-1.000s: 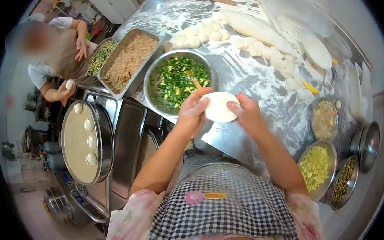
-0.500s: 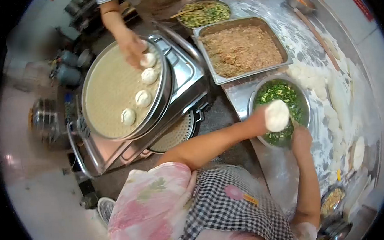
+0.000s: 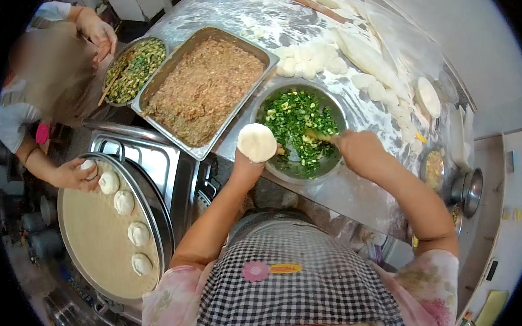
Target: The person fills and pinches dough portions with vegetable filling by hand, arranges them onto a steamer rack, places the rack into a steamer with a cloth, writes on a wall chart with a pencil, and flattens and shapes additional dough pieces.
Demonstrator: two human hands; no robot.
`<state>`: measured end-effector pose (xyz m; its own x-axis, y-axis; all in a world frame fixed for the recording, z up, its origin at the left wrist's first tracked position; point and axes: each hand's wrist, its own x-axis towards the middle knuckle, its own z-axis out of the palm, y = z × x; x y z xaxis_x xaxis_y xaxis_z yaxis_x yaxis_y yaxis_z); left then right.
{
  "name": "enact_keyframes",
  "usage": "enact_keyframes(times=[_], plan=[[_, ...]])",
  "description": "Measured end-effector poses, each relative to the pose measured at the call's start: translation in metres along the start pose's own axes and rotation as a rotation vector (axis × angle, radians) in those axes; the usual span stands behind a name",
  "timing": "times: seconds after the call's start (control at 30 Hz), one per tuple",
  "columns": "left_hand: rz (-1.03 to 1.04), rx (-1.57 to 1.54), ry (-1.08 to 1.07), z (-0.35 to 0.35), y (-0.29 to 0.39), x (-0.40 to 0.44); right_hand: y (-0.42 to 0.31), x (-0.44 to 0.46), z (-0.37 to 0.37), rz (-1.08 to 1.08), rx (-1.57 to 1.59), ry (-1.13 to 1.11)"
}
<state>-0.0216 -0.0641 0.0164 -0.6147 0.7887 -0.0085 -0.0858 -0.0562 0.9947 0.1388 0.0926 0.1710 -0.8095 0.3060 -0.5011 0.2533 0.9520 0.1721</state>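
Observation:
A round, flat dough wrapper (image 3: 257,142) rests on my left hand (image 3: 248,171), which holds it from below beside the bowl's near-left rim. My right hand (image 3: 361,153) grips a light wooden-looking stick (image 3: 320,135), its far end down in the filling; the exact shape of that end is hidden. Chopped green vegetable filling (image 3: 294,114), with pale yellow bits, lies in a round metal bowl (image 3: 342,112) on the floured table. Some of the bowl's bottom shows through the filling on the near side.
A deep metal tray (image 3: 267,61) of minced filling and another bowl of greens (image 3: 141,66) stand left. A co-worker's hand (image 3: 78,174) sets a bun in a round steamer (image 3: 90,231) holding several buns (image 3: 138,233). Dough pieces (image 3: 308,59) lie on the floured table (image 3: 217,9).
The view has turned right. My left hand with the wrapper has moved from over the bowl to its near-left side. The co-worker's hand now holds another bun at the steamer.

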Motion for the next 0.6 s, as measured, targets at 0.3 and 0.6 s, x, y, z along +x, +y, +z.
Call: enact_keyframes(times=[0.3, 0.6], plan=[[0.024, 0.099, 0.084, 0.015, -0.002, 0.014, 0.013, 0.024, 0.044, 0.077, 0.131, 0.207], [-0.212, -0.253, 0.129, 0.059, -0.007, 0.042, 0.002, 0.072, 0.088, 0.167, 0.682, 0.267]])
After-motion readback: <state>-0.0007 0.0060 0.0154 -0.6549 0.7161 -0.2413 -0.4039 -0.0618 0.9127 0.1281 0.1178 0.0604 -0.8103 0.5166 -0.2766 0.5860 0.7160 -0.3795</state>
